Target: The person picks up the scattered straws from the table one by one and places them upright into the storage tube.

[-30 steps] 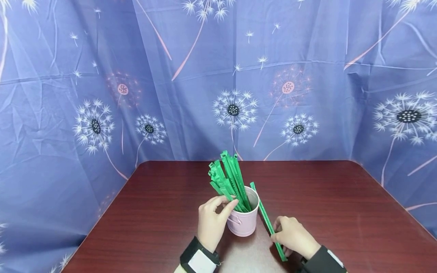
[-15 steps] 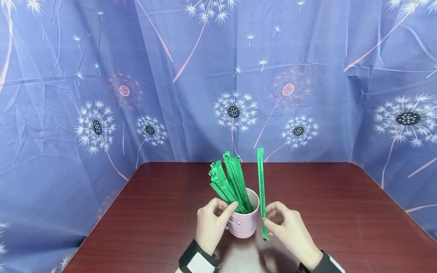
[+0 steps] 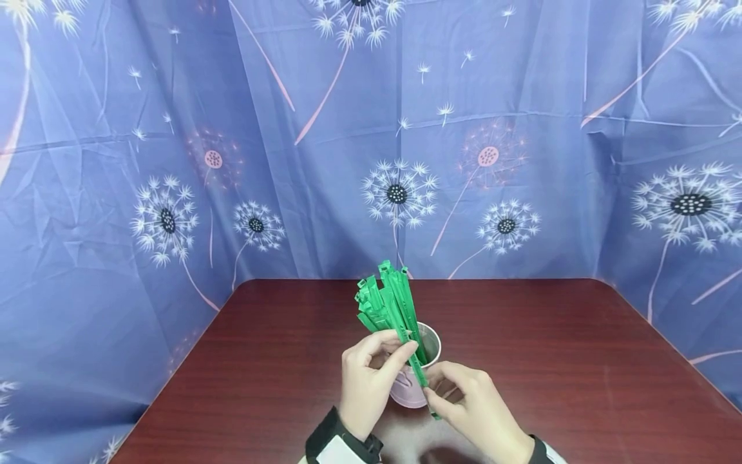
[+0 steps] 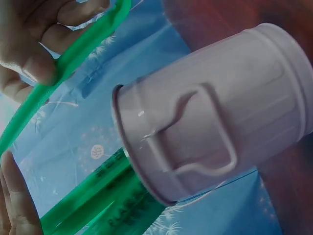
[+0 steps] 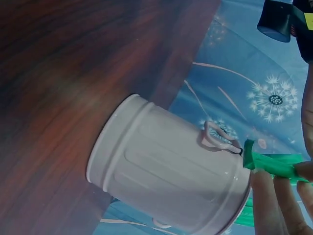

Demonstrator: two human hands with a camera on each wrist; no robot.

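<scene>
A slim green wrapped straw (image 3: 418,370) slants in front of a small pink bucket (image 3: 408,393), its lower end near the bucket's front. My right hand (image 3: 478,403) pinches it close to that lower end. My left hand (image 3: 371,380) pinches it higher up between thumb and forefinger, just above the bucket's rim. Several more green wrapped straws (image 3: 371,303) stand in the bucket, leaning left. In the right wrist view, the held straw's flat end (image 5: 249,154) shows beside the rim. The left wrist view shows the bucket's side handle (image 4: 220,132) and dark print on the straws.
The bucket stands on a dark reddish wooden table (image 3: 551,341). Behind and to both sides hangs a blue curtain (image 3: 324,212) with a dandelion pattern. Black straps (image 3: 342,438) are worn on both wrists.
My right hand lifted the wrapped straw off the table right of the bucket, turned it upright and brought it left to my left hand. The left hand stayed near the rim.
</scene>
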